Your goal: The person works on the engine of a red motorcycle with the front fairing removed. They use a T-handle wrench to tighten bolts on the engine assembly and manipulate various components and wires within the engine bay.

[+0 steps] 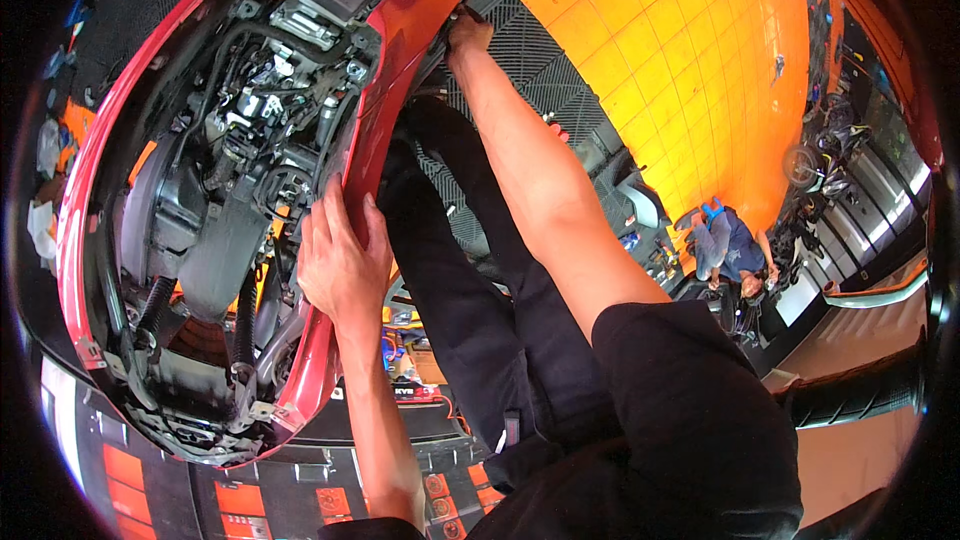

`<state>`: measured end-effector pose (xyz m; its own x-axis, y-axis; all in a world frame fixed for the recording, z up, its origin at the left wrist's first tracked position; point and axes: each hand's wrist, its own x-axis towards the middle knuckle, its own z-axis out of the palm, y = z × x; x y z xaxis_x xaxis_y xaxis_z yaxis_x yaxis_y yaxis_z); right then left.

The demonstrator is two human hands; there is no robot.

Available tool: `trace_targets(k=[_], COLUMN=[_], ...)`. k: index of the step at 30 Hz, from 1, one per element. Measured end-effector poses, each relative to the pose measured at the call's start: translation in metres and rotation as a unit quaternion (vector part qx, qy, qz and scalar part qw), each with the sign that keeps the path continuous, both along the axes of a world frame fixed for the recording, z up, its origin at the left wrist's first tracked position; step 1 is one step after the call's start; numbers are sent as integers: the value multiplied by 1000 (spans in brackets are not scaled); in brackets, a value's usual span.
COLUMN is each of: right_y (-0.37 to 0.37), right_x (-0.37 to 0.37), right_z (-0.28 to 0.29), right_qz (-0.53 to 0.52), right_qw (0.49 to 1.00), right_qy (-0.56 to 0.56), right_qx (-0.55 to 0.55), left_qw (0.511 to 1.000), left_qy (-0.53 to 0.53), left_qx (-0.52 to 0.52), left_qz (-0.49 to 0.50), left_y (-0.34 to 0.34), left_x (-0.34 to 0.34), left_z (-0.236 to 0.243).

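Observation:
My left hand (pixel 345 255) rests on the rim of a red body panel (pixel 385 90). Its fingers are extended over the panel's edge, and the thumb lies apart on the outer side. Inside the red surround, the machinery of a scooter-like vehicle (pixel 260 105) is exposed, with hoses, cables and metal parts. My right arm stretches far forward along the panel's outer side. At its end, my right hand (pixel 470 35) is closed near the panel's lower edge, beside something small and dark. What its fingers hold is too small to make out.
Dark ribbed floor tiles (pixel 520 60) border a yellow-orange tiled floor (pixel 690 50). On the right, a person in a dark blue top (pixel 738 245) is near parked motorcycles (pixel 820 155). A black ribbed handlebar grip (pixel 860 385) stands at lower right. Boxes (pixel 420 360) lie beyond my left forearm.

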<state>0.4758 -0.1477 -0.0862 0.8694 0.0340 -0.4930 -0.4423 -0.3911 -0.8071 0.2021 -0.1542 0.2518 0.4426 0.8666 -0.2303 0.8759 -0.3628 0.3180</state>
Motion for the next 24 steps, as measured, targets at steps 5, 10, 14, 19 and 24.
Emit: trace_targets(k=[5,10,14,19,24], right_y=[8,-5,-10,5,-30], right_x=[-48,-18,7,-24,117], right_z=[19,-2,-29,-61,-82], right_qz=[75,82,48,141,582], right_qw=[993,994,996,973,579], right_qy=[85,75,68,-71,-248], right_qx=[-32,-18,27,-171,-513], left_qw=[998,998,998,994,995], left_qy=[60,49,43,99,-19], left_qx=[-6,17,30,36,-83], left_qz=[-3,-20,-24,-12,52], left_y=[6,3,2,9,17], left_x=[-19,-11,-9,-28,-3], left_z=[0,-2,-3,-5,14])
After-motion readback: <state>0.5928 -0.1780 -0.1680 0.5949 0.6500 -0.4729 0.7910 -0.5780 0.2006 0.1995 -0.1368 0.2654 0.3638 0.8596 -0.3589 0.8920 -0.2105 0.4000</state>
